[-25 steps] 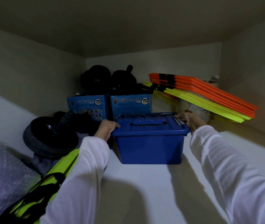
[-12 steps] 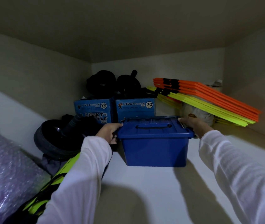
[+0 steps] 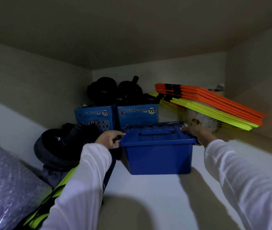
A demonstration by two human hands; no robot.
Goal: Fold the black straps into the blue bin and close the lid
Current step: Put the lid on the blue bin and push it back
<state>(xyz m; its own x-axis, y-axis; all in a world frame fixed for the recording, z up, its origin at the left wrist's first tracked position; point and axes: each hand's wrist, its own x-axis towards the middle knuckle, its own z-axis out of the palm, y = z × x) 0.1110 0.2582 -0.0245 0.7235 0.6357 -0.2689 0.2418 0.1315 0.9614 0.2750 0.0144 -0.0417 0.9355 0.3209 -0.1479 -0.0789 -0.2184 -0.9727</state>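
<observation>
The blue bin [image 3: 159, 156] is seen standing on a white shelf [image 3: 157, 193] with its lid [image 3: 157, 135] laid flat on top; no black straps are visible outside it, so the folding is judged done; the left hand [image 3: 109, 139] is curled against the lid's left edge and the right hand [image 3: 196, 132] grips its right edge; only latching, if any, seems left.

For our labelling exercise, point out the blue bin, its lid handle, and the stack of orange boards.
blue bin [image 3: 158, 158], head view, on its front wall.
lid handle [image 3: 156, 132], head view, on the middle of the bar.
orange boards [image 3: 218, 98], head view, on the top board's face.
</observation>
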